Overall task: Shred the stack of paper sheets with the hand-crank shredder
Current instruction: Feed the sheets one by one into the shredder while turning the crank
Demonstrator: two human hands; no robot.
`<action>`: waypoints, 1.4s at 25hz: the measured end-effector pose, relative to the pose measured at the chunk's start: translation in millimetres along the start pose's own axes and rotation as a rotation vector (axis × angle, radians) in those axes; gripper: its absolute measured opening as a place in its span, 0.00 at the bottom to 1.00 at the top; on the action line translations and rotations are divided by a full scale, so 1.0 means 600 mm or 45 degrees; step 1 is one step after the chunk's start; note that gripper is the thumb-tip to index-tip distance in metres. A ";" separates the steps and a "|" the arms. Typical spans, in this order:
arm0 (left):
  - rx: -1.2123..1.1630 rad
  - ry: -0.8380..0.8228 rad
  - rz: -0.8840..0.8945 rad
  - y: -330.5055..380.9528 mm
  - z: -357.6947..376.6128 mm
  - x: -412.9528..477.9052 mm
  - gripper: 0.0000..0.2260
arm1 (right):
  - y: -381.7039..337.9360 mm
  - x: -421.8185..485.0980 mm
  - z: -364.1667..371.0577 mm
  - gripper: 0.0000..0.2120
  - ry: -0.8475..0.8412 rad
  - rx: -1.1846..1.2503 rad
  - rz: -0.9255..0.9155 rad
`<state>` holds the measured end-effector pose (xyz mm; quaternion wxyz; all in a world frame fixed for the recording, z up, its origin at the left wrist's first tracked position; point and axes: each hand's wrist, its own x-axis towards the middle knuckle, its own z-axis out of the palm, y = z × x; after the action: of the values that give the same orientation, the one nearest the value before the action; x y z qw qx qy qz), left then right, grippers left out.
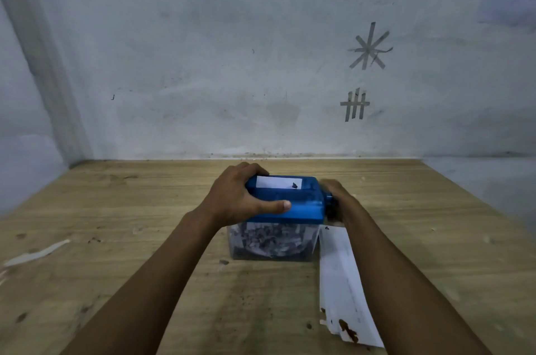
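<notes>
A hand-crank shredder (301,203) with a blue top stands mid-table on a clear bin (272,244) full of paper shreds. A white sheet (278,182) sticks up a little from its slot. My left hand (235,195) grips the blue top from the left, thumb lying along its front edge. My right hand (338,198) is curled round the dark crank (332,208) on the shredder's right side, which it mostly hides. A stack of narrow white sheets (342,282) lies on the table just right of the bin, under my right forearm.
The wooden table (145,238) meets a grey wall (232,64) at the back and on the left. A torn paper scrap (37,253) lies at the left edge. The stack's near end is ragged and carries brown stains (348,331).
</notes>
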<state>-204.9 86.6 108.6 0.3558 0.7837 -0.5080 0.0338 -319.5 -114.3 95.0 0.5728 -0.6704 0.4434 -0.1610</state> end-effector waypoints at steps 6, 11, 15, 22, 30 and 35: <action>0.073 0.004 -0.058 -0.006 0.003 -0.010 0.44 | 0.081 -0.070 0.009 0.17 0.068 0.047 -0.086; 0.105 -0.007 -0.031 -0.004 0.002 -0.001 0.43 | 0.100 -0.142 -0.013 0.21 0.317 -0.230 -0.455; 0.074 -0.024 -0.023 -0.004 0.004 -0.005 0.42 | 0.016 -0.179 -0.026 0.24 0.701 -0.286 -0.589; 0.005 -0.044 0.028 -0.002 -0.002 -0.008 0.41 | -0.082 -0.086 -0.024 0.19 0.512 -0.169 -0.503; -0.051 0.057 -0.002 -0.007 0.005 -0.010 0.41 | 0.025 0.004 0.006 0.02 0.144 0.060 -0.050; -0.040 0.126 -0.044 -0.002 0.013 -0.015 0.42 | 0.091 -0.044 -0.001 0.16 0.027 -0.060 -0.126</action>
<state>-210.3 89.2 98.7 0.3933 0.7841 -0.4765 0.0584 -356.8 -91.6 53.2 0.5434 -0.7032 0.4193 -0.1858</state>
